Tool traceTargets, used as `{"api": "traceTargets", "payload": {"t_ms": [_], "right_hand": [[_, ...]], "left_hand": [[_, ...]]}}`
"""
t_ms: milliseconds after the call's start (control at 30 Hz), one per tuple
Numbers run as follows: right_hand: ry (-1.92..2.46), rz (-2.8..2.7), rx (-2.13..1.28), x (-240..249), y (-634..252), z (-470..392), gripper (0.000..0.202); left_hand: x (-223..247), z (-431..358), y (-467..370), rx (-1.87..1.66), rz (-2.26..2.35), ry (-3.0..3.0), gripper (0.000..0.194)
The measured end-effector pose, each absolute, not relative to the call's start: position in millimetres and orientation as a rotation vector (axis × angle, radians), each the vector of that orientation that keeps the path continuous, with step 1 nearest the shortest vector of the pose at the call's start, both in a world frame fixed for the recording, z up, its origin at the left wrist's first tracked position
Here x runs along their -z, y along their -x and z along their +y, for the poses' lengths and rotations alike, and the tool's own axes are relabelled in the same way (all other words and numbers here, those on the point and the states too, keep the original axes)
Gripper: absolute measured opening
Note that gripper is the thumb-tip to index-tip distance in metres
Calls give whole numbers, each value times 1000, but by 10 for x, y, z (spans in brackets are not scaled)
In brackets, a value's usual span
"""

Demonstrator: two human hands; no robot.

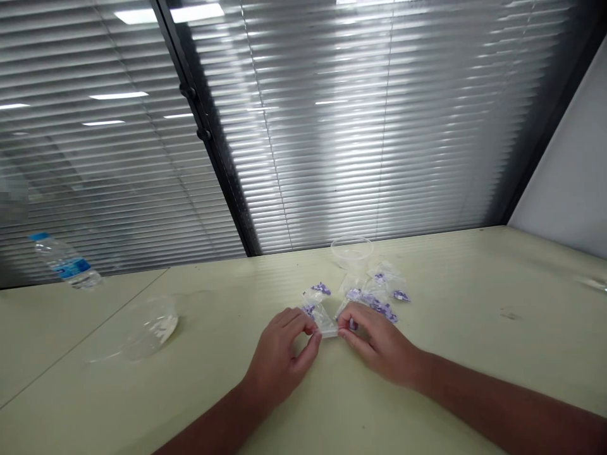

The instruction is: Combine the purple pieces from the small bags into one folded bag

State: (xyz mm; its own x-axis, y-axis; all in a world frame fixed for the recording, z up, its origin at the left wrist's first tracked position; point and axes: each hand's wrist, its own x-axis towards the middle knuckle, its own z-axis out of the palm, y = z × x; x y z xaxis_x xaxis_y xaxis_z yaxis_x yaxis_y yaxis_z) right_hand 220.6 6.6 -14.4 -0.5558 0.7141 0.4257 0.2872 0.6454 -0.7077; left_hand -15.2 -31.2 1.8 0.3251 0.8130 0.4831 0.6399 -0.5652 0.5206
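Between my two hands lies a small clear plastic bag [327,328], its near edge pinched at both ends. My left hand [287,347] closes thumb and forefinger on the bag's left corner. On the right corner, the fingers of my right hand [379,341] are pressed together. Just beyond them are several more clear bags [384,278] with small purple pieces [374,303] in or among them. Another purple cluster [321,288] sits past my left fingertips. Whether the pinched bag holds anything is hard to make out.
Behind the bags stands a round clear plastic bowl [351,253]. To the left, a clear container [152,325] with something white in it rests on the pale table [213,404]. A water bottle [66,260] with a blue cap is at the far left. Blinds [360,139] rise along the back edge.
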Motion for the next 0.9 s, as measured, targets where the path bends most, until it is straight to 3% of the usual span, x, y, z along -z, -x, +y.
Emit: {"api": "traceTargets", "payload": {"t_ms": [433, 600, 800, 900], "right_hand": [[750, -2212, -669, 136, -2187, 92, 13], [628, -2304, -572, 156, -2184, 94, 18], [597, -2344, -518, 148, -2181, 64, 4], [755, -2269, -542, 162, -2187, 74, 17]], "left_hand": [[-17, -328, 150, -1100, 1321, -2406, 17], [-50, -345, 151, -1016, 1216, -2405, 6], [11, -369, 125, -855, 1055, -2600, 9], [40, -359, 121, -826, 1076, -2627, 14]]}}
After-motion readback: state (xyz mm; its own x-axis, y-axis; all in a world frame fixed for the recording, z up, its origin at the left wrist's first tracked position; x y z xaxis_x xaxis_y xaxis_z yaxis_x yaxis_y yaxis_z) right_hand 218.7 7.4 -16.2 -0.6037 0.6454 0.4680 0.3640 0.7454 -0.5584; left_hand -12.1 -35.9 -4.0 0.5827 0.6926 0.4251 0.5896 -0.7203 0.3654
